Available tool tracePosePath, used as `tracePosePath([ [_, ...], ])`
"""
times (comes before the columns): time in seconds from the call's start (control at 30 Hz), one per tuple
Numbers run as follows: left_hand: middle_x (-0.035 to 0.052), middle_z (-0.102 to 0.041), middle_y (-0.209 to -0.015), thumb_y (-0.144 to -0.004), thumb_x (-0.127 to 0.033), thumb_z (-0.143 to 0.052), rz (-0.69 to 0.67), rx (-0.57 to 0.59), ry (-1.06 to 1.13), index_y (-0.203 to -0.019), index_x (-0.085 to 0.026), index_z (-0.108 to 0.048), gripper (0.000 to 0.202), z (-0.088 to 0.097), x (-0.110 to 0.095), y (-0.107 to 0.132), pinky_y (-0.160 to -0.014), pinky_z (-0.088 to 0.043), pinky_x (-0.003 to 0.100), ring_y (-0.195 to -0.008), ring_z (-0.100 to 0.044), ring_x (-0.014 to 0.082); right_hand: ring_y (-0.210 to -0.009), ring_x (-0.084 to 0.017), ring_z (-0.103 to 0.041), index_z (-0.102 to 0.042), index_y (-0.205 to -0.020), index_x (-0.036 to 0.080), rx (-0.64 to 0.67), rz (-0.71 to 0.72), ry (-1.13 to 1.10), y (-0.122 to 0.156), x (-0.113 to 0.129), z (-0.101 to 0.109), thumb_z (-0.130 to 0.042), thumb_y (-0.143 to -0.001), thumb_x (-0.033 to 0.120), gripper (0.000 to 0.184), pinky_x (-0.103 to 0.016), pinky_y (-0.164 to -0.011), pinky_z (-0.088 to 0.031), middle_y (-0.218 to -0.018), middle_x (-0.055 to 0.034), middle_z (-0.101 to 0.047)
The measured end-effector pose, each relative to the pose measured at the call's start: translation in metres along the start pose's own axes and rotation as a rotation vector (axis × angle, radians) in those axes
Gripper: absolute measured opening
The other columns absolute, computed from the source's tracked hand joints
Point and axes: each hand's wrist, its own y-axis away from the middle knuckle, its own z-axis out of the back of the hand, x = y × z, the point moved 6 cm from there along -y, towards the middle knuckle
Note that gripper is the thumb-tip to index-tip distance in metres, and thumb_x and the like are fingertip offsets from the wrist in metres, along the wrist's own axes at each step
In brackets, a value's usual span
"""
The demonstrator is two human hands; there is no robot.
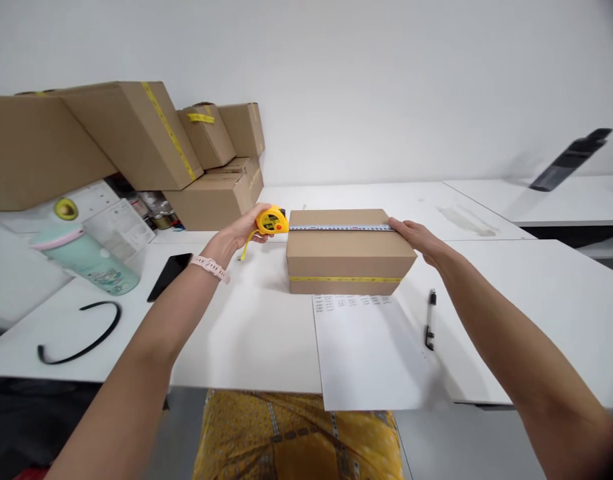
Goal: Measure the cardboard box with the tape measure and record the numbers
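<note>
A brown cardboard box (351, 248) with a yellow tape strip along its front lies on the white table. My left hand (246, 225) grips a yellow tape measure (272, 222) at the box's left top edge, a yellow wrist strap dangling below. The measure's blade (336, 228) stretches straight across the top of the box. At the right edge, my right hand (416, 237) pinches the blade's far end against the box; its fingertips are partly hidden. Under the box's front lies a white sheet (371, 353) with rows of handwriting.
Several cardboard boxes (136, 133) are stacked at the back left. Nearer stand a mint-green bottle (89, 257), a black phone (170, 275) and a curved black band (106, 327). A pen (430, 319) lies right of the sheet. A dark object (569, 161) is at the far right.
</note>
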Motion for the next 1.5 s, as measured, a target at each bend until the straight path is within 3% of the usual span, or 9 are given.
tracePosePath([
  [0.27, 0.0066, -0.072, -0.093, -0.077, -0.059, -0.068, -0.032, 0.059, -0.015, -0.104, -0.02, -0.068, 0.048, 0.007, 0.002, 0.004, -0.054, -0.046, 0.026, -0.06, -0.058, 0.0139, -0.094, -0.029, -0.065, -0.067, -0.087, 0.024, -0.03, 0.017, 0.055, -0.002, 0.003, 0.004, -0.067, -0.078, 0.077, 0.054, -0.037, -0.071, -0.049, -0.107, -0.0136, -0.074],
  [0.63, 0.0065, -0.071, -0.097, -0.077, -0.064, -0.066, -0.059, 0.069, -0.046, -0.105, -0.02, -0.069, 0.052, 0.011, 0.003, 0.015, -0.058, -0.045, 0.028, -0.075, -0.062, 0.0187, -0.096, -0.031, -0.067, -0.07, -0.082, 0.024, -0.028, 0.001, 0.052, 0.004, 0.009, 0.003, -0.068, -0.081, 0.072, 0.047, -0.042, -0.078, -0.052, -0.106, -0.0132, -0.076],
  [0.87, 0.0068, -0.073, -0.101, -0.077, -0.066, -0.066, -0.059, 0.065, -0.052, -0.103, -0.021, -0.07, 0.052, 0.013, 0.007, 0.016, -0.063, -0.046, 0.029, -0.08, -0.064, 0.0204, -0.093, -0.032, -0.068, -0.068, -0.074, 0.024, -0.046, 0.031, 0.062, 0.003, 0.014, 0.002, -0.071, -0.081, 0.067, 0.043, -0.041, -0.072, -0.053, -0.098, -0.0137, -0.077],
  [1.27, 0.0085, -0.072, -0.103, -0.079, -0.062, -0.063, -0.036, 0.07, -0.082, -0.105, -0.02, -0.067, 0.05, 0.002, 0.004, 0.024, -0.064, -0.047, 0.028, -0.077, -0.063, 0.0188, -0.081, -0.03, -0.068, -0.067, -0.068, 0.024, -0.099, 0.099, 0.19, -0.009, 0.013, 0.005, -0.068, -0.079, 0.065, 0.043, -0.038, -0.064, -0.048, -0.085, -0.0109, -0.076],
  [1.4, 0.0084, -0.073, -0.112, -0.082, -0.061, -0.061, -0.057, 0.05, -0.128, -0.11, -0.022, -0.069, 0.049, 0.001, -0.007, 0.03, -0.065, -0.048, 0.027, -0.091, -0.066, 0.022, -0.08, -0.027, -0.066, -0.064, -0.066, 0.024, -0.129, 0.084, 0.254, -0.007, 0.017, 0.007, -0.065, -0.085, 0.057, 0.039, -0.039, -0.067, -0.047, -0.083, -0.0102, -0.073],
  [1.5, 0.0107, -0.072, -0.121, -0.082, -0.06, -0.063, -0.103, 0.129, -0.174, -0.111, -0.021, -0.073, 0.049, -0.005, -0.021, 0.047, -0.07, -0.052, 0.029, -0.107, -0.065, 0.0272, -0.076, -0.026, -0.064, -0.061, -0.062, 0.024, -0.184, 0.109, 0.256, -0.011, 0.024, 0.018, -0.066, -0.086, 0.051, 0.037, -0.04, -0.071, -0.048, -0.078, -0.0097, -0.071],
])
